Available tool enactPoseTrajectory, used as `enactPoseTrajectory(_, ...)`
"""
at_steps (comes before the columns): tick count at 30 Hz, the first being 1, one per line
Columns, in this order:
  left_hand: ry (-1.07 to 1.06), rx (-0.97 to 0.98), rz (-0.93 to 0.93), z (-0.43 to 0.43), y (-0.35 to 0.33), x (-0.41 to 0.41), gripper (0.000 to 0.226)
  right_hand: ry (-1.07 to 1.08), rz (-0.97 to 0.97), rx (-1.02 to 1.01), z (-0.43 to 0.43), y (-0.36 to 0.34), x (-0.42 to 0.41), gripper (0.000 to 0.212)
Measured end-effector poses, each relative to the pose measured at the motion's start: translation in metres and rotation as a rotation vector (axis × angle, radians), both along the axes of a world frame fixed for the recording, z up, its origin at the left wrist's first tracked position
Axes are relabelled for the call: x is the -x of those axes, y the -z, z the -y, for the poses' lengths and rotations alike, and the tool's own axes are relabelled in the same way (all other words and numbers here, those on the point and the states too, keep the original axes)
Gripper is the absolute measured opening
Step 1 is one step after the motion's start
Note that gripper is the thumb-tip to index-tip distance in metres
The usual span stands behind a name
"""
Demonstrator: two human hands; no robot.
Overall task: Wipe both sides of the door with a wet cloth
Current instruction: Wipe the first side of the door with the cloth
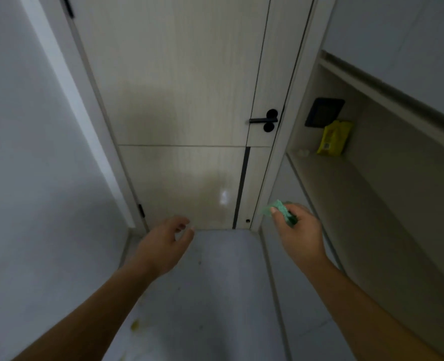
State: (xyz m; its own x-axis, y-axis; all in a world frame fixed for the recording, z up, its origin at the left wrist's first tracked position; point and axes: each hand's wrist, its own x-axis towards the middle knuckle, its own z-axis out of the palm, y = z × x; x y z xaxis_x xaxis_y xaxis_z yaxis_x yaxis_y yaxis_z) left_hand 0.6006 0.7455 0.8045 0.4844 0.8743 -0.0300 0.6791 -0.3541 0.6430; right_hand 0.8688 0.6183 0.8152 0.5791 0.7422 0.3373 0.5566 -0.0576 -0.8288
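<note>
Closed pale wood-grain door (179, 100), black lever handle (264, 120) at its right edge, straight ahead. Right hand (297, 230) pinches crumpled green cloth (280, 209) near door's lower right corner. Left hand (163, 243) empty, fingers loosely curled. Yellow packet (334, 138) on right shelf (346, 183); print unreadable.

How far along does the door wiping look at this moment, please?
Nothing is clearly done: the shut door shows only a faint sheen low down. The right hand grips the green cloth off the door; the left hand is empty. Both sides likely remain.
</note>
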Motion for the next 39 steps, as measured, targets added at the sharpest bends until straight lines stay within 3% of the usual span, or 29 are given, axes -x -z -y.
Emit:
enactPoseTrajectory(8,0.116,0.010,0.033,-0.152,-0.010,-0.131,0.047,0.125,-0.006,-0.025,-0.116,-0.021,-0.090,0.034)
enactPoseTrajectory(19,0.184,0.063,0.043,-0.300,-0.011,-0.289,0.046,0.030,-0.047,0.008,-0.306,-0.004,-0.225,0.030)
enactPoseTrajectory(24,0.184,0.181,0.110,-0.353,-0.005,-0.336,0.042,-0.013,0.073,0.072,-0.387,0.007,-0.255,0.015)
enactPoseTrajectory(30,0.176,0.324,0.191,-0.411,0.014,-0.384,0.044,-0.120,0.204,0.206,-0.457,0.023,-0.273,0.026)
enactPoseTrajectory(34,0.172,0.437,0.287,-0.432,0.027,-0.405,0.041,-0.189,0.531,0.189,-0.473,0.035,-0.275,0.032)
enactPoseTrajectory(36,0.204,0.458,0.297,-0.436,0.036,-0.412,0.033,-0.126,0.663,0.179,-0.468,0.043,-0.292,0.038)
enactPoseTrajectory(39,0.232,0.427,0.298,-0.439,0.041,-0.419,0.037,0.063,0.779,0.255,-0.453,0.052,-0.310,0.036)
